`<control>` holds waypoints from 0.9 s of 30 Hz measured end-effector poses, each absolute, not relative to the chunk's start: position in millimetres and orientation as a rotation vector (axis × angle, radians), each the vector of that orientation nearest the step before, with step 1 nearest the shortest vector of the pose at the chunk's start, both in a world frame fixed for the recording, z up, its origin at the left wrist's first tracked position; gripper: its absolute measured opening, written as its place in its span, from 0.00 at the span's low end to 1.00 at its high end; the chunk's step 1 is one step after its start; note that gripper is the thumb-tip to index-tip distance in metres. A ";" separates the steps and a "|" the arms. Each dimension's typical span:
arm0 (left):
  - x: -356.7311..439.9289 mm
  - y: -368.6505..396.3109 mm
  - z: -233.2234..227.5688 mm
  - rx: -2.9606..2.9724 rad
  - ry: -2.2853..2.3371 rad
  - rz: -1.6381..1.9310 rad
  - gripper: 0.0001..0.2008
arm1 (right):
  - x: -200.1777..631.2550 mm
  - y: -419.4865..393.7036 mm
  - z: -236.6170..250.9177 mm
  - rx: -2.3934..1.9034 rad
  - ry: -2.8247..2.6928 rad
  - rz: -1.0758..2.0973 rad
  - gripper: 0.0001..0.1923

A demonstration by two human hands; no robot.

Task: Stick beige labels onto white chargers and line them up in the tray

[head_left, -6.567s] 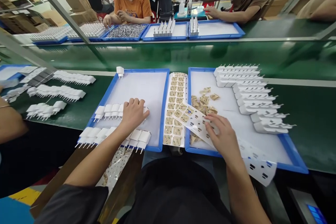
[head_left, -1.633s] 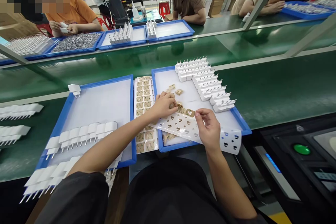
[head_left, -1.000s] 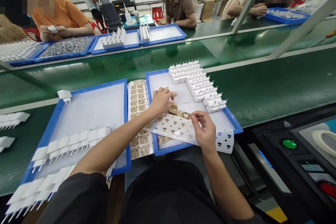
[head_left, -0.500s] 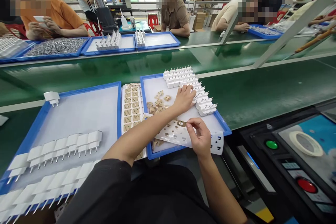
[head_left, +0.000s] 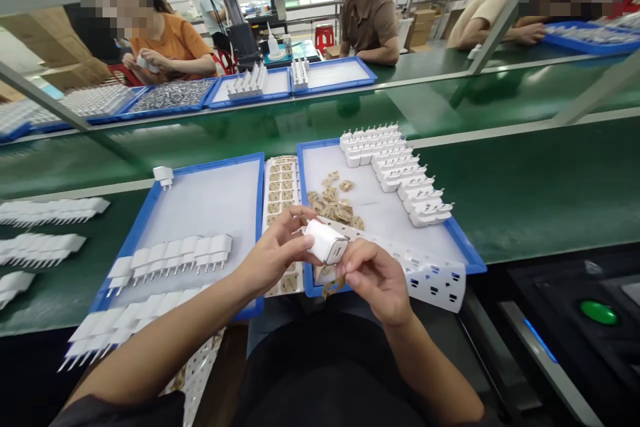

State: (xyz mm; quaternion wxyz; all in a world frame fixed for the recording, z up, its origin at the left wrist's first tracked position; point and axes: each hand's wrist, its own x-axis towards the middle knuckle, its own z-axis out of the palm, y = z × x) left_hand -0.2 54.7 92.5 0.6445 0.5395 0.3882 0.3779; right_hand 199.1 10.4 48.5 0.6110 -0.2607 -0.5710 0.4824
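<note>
My left hand [head_left: 283, 247] grips a white charger [head_left: 325, 240] by its body, the end with a port slot turned toward me. My right hand [head_left: 377, 277] is closed in a pinch at that end, with a thin brown adhesive piece [head_left: 334, 285] hanging at its fingertips. Beneath both hands lies a white backing sheet [head_left: 425, 277] with small cut-outs, over the near side of the right blue tray [head_left: 473, 260]. Loose brown pieces [head_left: 340, 207] are heaped in that tray, beside rows of white chargers [head_left: 395, 163] with pins up.
The left blue tray [head_left: 150, 220] holds rows of chargers [head_left: 175, 257] and a single charger [head_left: 163, 177] at its far corner. Between the trays lies a sticker sheet [head_left: 281, 193]. A machine with a green button [head_left: 599, 312] stands at right. Co-workers sit across the green conveyor [head_left: 320, 120].
My left hand has come back from the charger rows with a charger in it. My right hand has taken the brown piece to the charger's end. The view has shifted left.
</note>
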 end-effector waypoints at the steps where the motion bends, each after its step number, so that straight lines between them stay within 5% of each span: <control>1: -9.3 45.2 88.5 1.231 0.903 0.875 0.17 | 191.8 8.5 50.8 -0.590 -1.332 1.157 0.04; 9: -50.5 6.5 49.3 1.446 1.096 1.017 0.15 | 147.8 8.8 48.5 -0.696 -1.263 1.335 0.07; 27: -59.6 12.3 53.9 2.238 1.073 1.130 0.26 | 143.0 22.6 50.8 -0.926 -1.319 1.297 0.04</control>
